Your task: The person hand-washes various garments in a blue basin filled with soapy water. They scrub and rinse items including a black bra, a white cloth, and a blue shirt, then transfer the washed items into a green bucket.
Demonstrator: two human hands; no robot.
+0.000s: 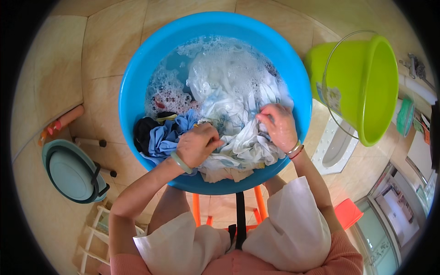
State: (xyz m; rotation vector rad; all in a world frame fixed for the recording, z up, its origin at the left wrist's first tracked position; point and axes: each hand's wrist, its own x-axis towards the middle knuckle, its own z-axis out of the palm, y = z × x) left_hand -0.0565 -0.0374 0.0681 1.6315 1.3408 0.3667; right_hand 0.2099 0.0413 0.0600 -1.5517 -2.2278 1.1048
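Note:
A large blue basin (300,82) full of sudsy water sits in front of me, above my knees. In it lies a soaked white garment (243,144) with pale blue patches, bunched toward the near side. My left hand (198,144) has its fingers curled down into the near-left part of this cloth, its fingertips partly hidden. On the other side, my right hand (278,126) pinches a fold of the same garment near the basin's right wall. Left of my left hand are a blue cloth (167,140) and a black cloth (145,132), both wet. Foam (229,57) covers the far side.
At the right, a lime-green bucket (334,59) with a wire handle appears tipped beside a white squat toilet (337,144). A grey-green basin (68,176) stands at the left, near a white rack (91,231). Orange stool legs (196,206) show below the blue basin.

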